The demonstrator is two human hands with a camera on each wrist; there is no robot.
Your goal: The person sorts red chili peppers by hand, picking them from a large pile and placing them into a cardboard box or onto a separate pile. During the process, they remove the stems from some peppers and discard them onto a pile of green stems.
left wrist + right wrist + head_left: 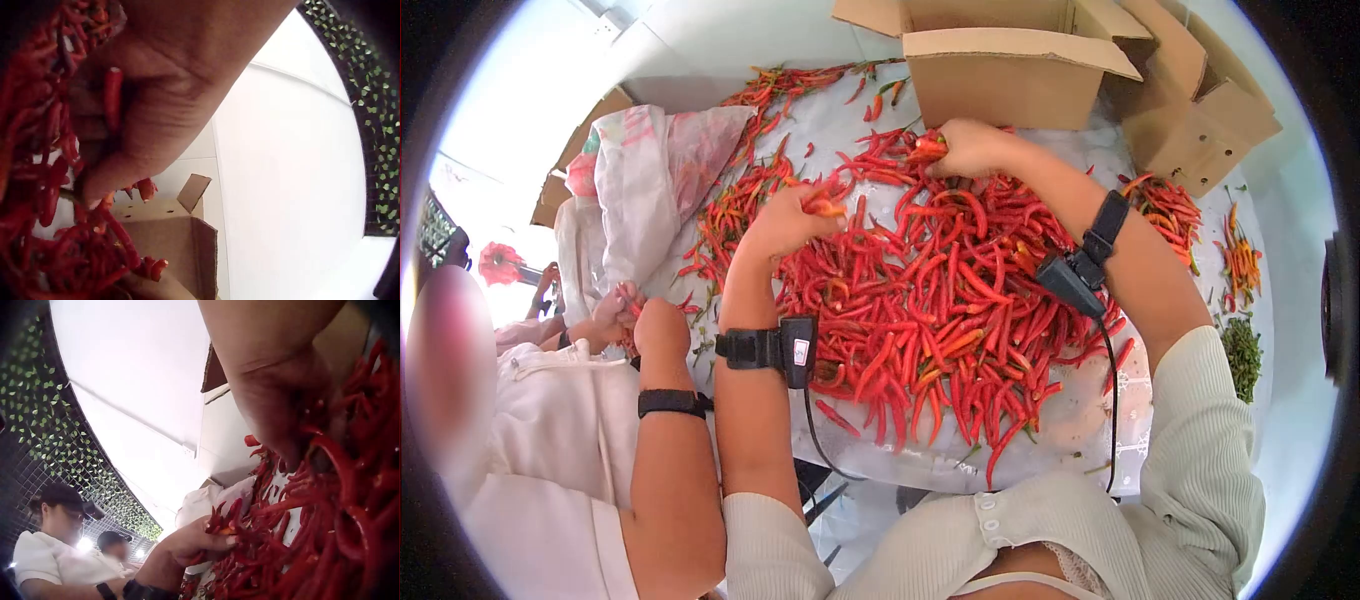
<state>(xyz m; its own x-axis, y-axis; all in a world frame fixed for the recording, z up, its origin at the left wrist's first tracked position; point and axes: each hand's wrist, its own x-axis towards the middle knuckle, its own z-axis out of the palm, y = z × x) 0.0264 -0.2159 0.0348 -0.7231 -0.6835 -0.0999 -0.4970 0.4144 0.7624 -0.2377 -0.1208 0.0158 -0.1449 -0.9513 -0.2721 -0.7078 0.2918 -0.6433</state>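
Note:
A broad heap of red chili peppers (pixel 940 290) covers the middle of the table. Above its left part, my left hand (pixel 785 222) grips several chili peppers, their ends sticking out past the thumb and fingers. One red pepper (pixel 113 100) lies against the palm in the left wrist view. My right hand (pixel 975 148) is at the far side of the heap, close to a cardboard box, and holds a small bunch of peppers (pixel 927 148). Its fingers curl down among the peppers in the right wrist view, with the fingertips partly hidden.
Open cardboard boxes (pixel 1005 80) stand at the back. A white sack (pixel 632 190) lies at the left beside another person (pixel 550 430), whose hands work nearby. Smaller pepper piles (pixel 1165 215) and a heap of green stems (pixel 1241 358) lie along the right side.

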